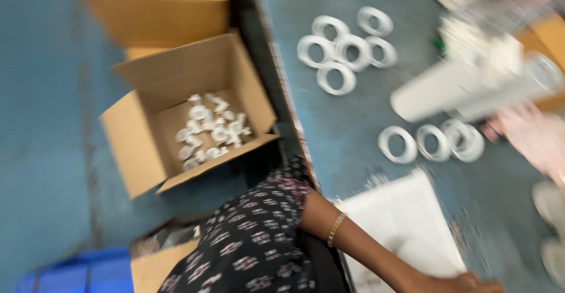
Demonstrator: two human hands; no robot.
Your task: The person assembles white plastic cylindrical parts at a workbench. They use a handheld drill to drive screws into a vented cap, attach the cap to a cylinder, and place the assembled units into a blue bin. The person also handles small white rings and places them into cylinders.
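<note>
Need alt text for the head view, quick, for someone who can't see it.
A patterned-sleeved arm with a bangle reaches down over white sheets, its hand at the frame's bottom edge. White rings dot the blue table; an open cardboard box on the floor holds small white parts.

**Count on the blue table and floor**

White rings (344,52): 5 in the far bunch, 3 more nearer (432,143), so 8 altogether. Cardboard boxes: 1 open box (135,146) w/ small white parts, too many & too blurred to count; 1 shut box (153,5) behind. 1 blue crate (76,275). 1 hand (465,282) showing.
</note>
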